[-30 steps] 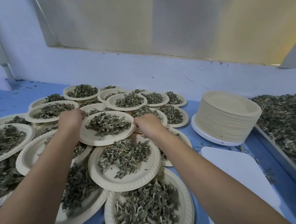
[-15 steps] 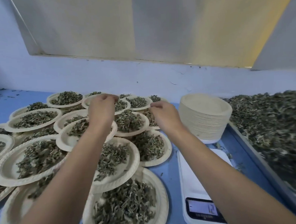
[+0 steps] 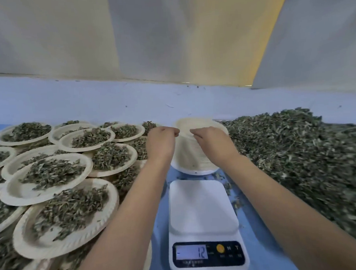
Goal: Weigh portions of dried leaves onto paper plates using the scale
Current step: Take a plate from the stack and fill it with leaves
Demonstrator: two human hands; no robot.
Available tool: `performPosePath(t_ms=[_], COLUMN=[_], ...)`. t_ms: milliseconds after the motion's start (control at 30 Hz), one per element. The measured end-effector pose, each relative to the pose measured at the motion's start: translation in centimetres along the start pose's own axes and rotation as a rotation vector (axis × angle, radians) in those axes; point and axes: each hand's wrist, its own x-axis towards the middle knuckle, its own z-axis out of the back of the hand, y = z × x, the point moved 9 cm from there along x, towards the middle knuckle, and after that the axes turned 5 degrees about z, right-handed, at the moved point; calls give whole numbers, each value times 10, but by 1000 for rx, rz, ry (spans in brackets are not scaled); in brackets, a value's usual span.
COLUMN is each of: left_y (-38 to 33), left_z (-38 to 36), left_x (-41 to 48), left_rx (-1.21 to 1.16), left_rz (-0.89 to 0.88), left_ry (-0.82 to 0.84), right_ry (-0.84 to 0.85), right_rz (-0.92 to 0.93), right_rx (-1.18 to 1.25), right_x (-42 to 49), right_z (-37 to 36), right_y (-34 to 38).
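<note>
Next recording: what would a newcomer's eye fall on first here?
A loose heap of dried leaves fills the right side, and overlapping paper plates of leaf portions crowd the left. Between them, near the bottom centre, sits a white scale with a bare platform. Behind it the left hand and right hand are at the top of a stack of empty plates.

Between the left grip point(image 3: 162, 139) and right grip point(image 3: 210, 138), the stacked plates point(image 3: 186, 155) are matt cream paper, finely ribbed. Nearer than both, the scale point(image 3: 201, 204) is smooth, glossy white plastic. Right of the right grip, the dried leaves point(image 3: 299, 158) look rough and dull.
</note>
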Motion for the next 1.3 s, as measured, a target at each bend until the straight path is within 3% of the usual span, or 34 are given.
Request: performPosePath(t_ms=[200,833,1300], left_y=[14,23,29], left_z=[-6,-4,-12], left_x=[5,-3,1], left_rx=[13,21,-107], left_rz=[90,136,210], left_ry=[18,36,48], right_ry=[42,30,-201], right_rz=[73,31,121], right_rx=[-97,5,41], right_x=[-1,-2,-6], right_z=[-5,-1,10], right_y=[7,6,14])
